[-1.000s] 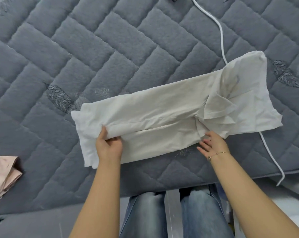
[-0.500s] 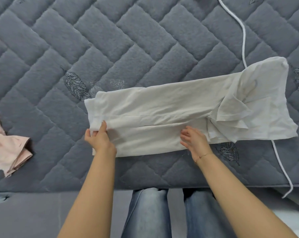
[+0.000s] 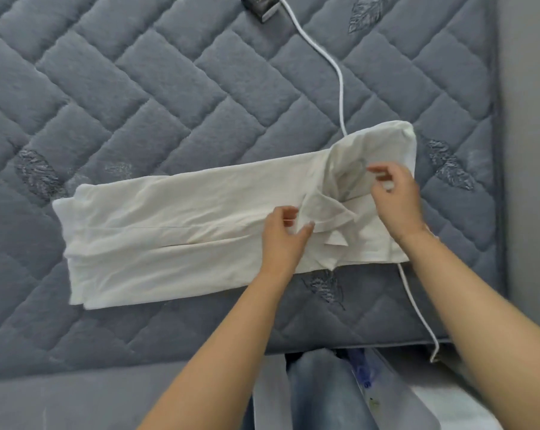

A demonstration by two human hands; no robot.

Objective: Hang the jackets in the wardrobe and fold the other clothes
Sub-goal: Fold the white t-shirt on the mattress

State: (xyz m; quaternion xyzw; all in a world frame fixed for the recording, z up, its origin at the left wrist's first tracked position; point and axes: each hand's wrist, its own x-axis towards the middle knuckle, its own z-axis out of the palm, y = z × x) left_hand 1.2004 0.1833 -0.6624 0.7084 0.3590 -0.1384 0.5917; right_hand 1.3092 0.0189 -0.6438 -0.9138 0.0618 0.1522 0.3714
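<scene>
The left hand (image 3: 282, 235) pinches a crumpled flap of the cream garment (image 3: 175, 231) between thumb and curled fingers. The right hand (image 3: 396, 197) hovers over the bunched right end, fingers half-curled — blur hides whether they hold any cloth. One garment lies folded into a long strip on the quilted grey mattress (image 3: 138, 88), across one white cable (image 3: 340, 88) — a dark plug-like block (image 3: 261, 6) at the top edge.

Both hands now at garment's (image 3: 182, 231) rumpled right end
</scene>
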